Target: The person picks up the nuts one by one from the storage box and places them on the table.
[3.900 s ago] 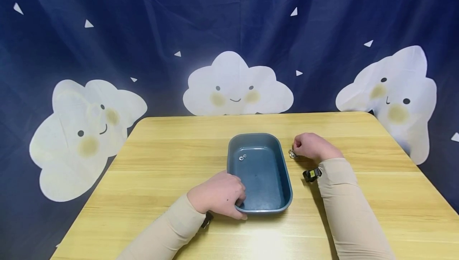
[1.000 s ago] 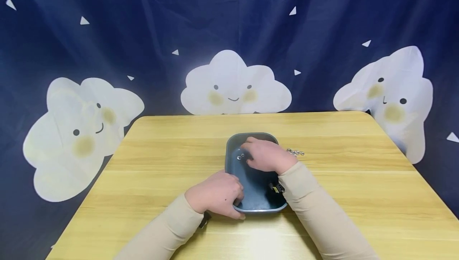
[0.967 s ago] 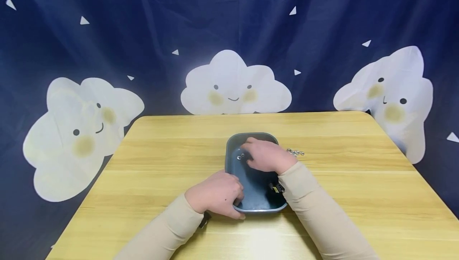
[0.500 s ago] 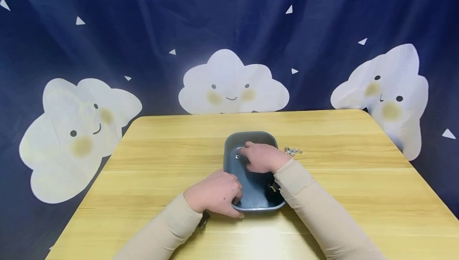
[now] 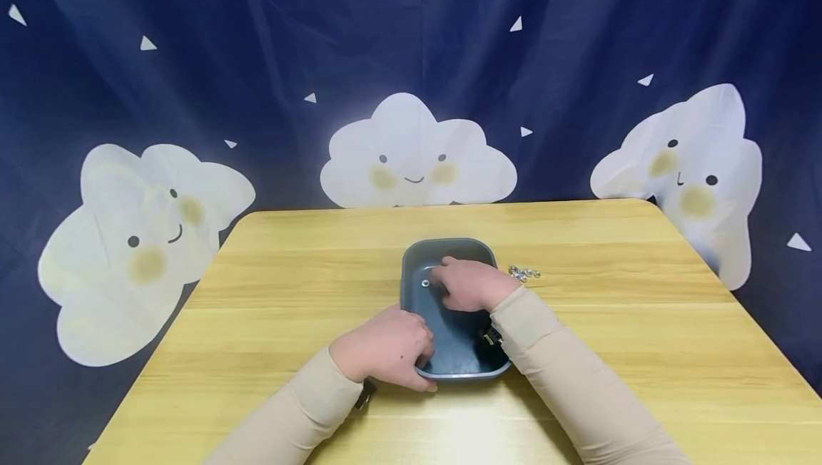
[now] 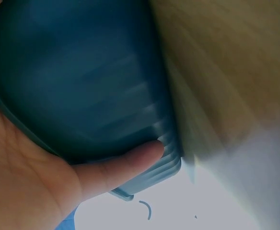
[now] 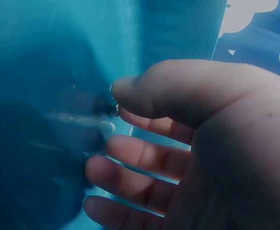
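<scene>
A deep dark blue-green plastic tray (image 5: 459,365) lies on the wooden table. My left hand (image 5: 388,347) grips its near left corner, the thumb along the outer wall in the left wrist view and the fingers over the rim. Inside the tray is my right hand (image 5: 472,285), near the far left part of the floor. Its thumb and index finger pinch a small shiny metal nut (image 7: 116,110) close to the tray floor; the other fingers are loosely bent. One nut (image 5: 425,283) lies on the tray floor left of the fingertips. The right hand hides part of the floor.
Several more metal nuts (image 5: 523,274) lie in a loose group on the table (image 5: 308,265), just right of the tray. Behind the table's far edge hangs a dark blue curtain (image 5: 282,37) with white clouds.
My right hand has gone from the nuts on the table into the tray, then shifted slightly nearer. The second nut on the tray floor is now out of sight in the head view. My left hand keeps its grip.
</scene>
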Motion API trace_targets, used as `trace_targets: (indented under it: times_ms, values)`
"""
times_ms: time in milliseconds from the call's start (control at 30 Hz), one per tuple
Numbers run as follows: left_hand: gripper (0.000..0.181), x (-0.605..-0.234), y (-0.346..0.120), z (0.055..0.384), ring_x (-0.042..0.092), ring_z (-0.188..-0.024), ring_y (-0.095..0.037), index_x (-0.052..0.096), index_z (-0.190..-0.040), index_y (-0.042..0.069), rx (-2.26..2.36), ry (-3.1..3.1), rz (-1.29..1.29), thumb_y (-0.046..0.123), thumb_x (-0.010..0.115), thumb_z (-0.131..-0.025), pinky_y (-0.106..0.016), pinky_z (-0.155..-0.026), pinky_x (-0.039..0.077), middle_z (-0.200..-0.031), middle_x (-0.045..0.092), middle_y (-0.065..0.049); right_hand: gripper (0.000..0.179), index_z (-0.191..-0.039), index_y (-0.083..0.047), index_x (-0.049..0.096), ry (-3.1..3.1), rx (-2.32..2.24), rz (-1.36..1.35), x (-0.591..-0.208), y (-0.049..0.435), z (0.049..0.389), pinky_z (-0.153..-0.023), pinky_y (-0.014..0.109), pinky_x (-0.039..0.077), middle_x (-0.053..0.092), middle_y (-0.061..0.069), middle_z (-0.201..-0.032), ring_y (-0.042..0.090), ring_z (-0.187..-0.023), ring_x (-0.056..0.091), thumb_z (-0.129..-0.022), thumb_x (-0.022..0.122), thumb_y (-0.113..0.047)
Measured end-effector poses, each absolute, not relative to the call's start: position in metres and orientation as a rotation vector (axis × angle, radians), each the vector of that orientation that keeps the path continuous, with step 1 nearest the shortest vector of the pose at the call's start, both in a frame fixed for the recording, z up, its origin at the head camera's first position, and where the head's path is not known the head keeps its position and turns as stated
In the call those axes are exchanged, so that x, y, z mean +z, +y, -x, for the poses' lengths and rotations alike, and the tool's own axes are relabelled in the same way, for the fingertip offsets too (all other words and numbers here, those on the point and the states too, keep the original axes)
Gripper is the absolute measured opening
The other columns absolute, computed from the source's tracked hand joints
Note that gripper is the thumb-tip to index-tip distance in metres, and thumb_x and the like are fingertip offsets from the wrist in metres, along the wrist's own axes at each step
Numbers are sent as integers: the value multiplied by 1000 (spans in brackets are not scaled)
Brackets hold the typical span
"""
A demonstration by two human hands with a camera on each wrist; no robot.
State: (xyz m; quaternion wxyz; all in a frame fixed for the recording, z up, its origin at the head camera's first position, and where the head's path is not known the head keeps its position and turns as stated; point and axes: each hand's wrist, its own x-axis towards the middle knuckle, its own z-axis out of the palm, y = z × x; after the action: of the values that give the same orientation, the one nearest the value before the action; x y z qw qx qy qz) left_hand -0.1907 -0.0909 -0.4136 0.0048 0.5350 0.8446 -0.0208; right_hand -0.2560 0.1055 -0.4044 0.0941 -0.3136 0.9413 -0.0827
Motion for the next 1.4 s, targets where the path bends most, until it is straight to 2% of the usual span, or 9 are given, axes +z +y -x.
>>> trace_targets:
  times_ms: [200,533,733,900,1167,1400]
  values:
    - [48,-414,-91,191,44,-62,-2,48,-53,30,-70,2652,-1677,62,76,-75,-22,-53,33,-60,41,22,17,-101,-14,66,2795,-259,943,-406,106,256,-71,33,49,52,-1,-92,16,-76,51,-85,68,-8]
    - [48,-414,-91,190,44,-62,-1,48,-54,30,-60,2657,-1665,62,77,-75,-22,-53,33,-60,41,22,14,-94,-13,65,2791,-243,1009,-407,105,257,-73,33,49,56,-1,-88,16,-77,53,-85,67,-3]
    - [48,-414,-90,190,43,-61,-1,48,-53,30,-67,2658,-1672,62,76,-75,-22,-53,33,-60,41,21,14,-85,-17,62,2775,-196,1037,-409,103,260,-70,31,49,57,-5,-80,14,-72,54,-86,67,-4]
    - [48,-414,-90,190,42,-61,-1,48,-53,30,-68,2653,-1676,62,76,-75,-22,-53,32,-60,41,21,14,-85,-18,61,2754,-171,1024,-409,102,259,-68,31,50,59,-5,-77,14,-69,55,-86,67,-5]
    - [49,-413,-90,190,43,-60,-2,47,-53,30,-76,2659,-1699,62,76,-75,-22,-52,33,-60,41,21,19,-76,-21,57,2738,-99,983,-410,100,260,-60,27,44,53,-8,-65,12,-60,48,-84,68,-7]
    - [49,-414,-90,190,42,-60,-2,47,-54,29,-80,2653,-1699,62,75,-76,-22,-52,33,-60,41,20,22,-70,-18,54,2717,-85,930,-408,98,257,-54,26,37,46,-7,-57,11,-52,43,-82,68,-7]
